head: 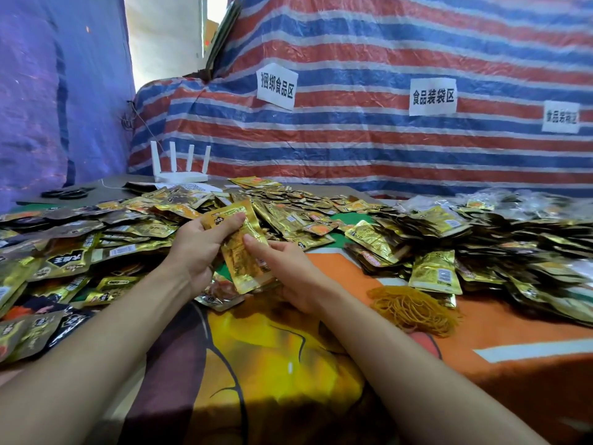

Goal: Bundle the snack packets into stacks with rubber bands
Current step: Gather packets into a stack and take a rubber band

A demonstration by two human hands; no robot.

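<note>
left hand (199, 248) grips gold packet stack (244, 255) at its top, thumb across the face | right hand (288, 274) cups the lower edge, index on the face; probably squaring edges for banding | rubber bands (414, 309) heaped right of right hand, nothing between | loose packets (96, 248) crowd left of left hand

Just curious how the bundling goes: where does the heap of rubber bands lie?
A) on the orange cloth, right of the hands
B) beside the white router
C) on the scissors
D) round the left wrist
A: the rubber bands lie heaped on the orange cloth, right of the right hand holding the gold packets.
</note>
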